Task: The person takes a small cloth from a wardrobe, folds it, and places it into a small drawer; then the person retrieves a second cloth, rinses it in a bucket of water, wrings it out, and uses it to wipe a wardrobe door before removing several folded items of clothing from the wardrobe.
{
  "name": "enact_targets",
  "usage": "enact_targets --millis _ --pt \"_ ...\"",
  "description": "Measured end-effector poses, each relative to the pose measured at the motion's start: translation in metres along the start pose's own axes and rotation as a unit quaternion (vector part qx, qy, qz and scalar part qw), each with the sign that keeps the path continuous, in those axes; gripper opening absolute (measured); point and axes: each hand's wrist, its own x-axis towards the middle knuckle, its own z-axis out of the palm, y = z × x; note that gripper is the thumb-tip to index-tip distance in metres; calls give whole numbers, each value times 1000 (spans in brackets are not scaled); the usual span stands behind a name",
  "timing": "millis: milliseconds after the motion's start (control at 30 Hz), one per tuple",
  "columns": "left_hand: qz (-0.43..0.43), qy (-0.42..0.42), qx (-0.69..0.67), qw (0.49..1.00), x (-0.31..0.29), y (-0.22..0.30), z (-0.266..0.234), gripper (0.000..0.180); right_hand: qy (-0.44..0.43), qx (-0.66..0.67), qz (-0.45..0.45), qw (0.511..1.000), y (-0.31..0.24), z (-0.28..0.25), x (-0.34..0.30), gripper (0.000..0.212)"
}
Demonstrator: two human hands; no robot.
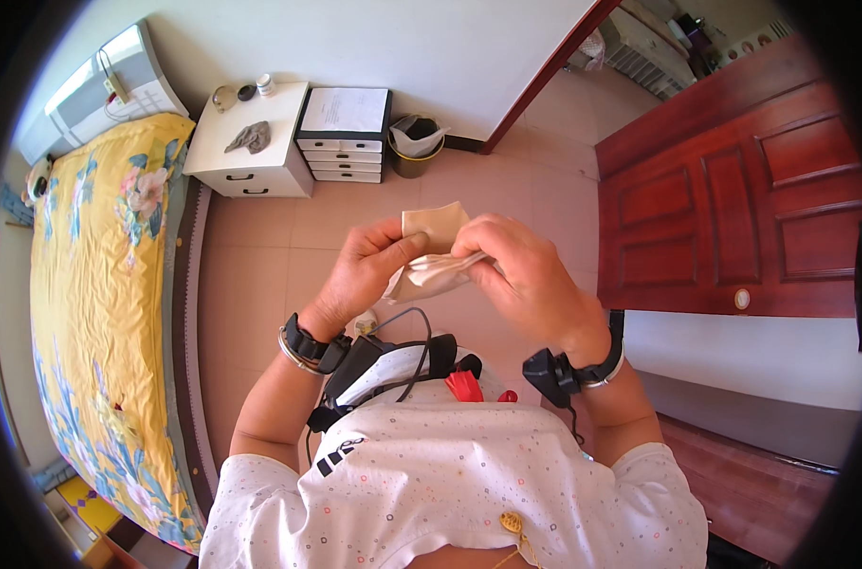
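Material [435,224], cream and folded, is held in mid-air, pinched between thumb and fingers by left hand [366,263] and right hand [526,261]. Judged light, soft, pliable; best gripped by its edges.

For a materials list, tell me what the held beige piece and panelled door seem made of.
Beige piece: smooth, thin, maybe cloth or paper; the folds fit either. Panelled door: probably varnished wood, glossy, from its moulded panels and reddish sheen.

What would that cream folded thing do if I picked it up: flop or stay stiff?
Probably flop a bit: the cream folded thing bends between the left hand and right hand. Likely light, since its layers look thin.
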Motion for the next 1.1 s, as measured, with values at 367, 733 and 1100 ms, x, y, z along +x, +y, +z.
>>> enact_targets --millis 367,733,1100 --pt "43 -54 24 997 -19 6 -2 29 42 14 21 999 5 8 2 21" --pt "66 -75 38 994 -31 12 6 29 68 17 8 997 -4 15 -9 24" --pt "72 -86 123 986 -40 15 -1 34 77 43 22 996 -14 17 -11 25"
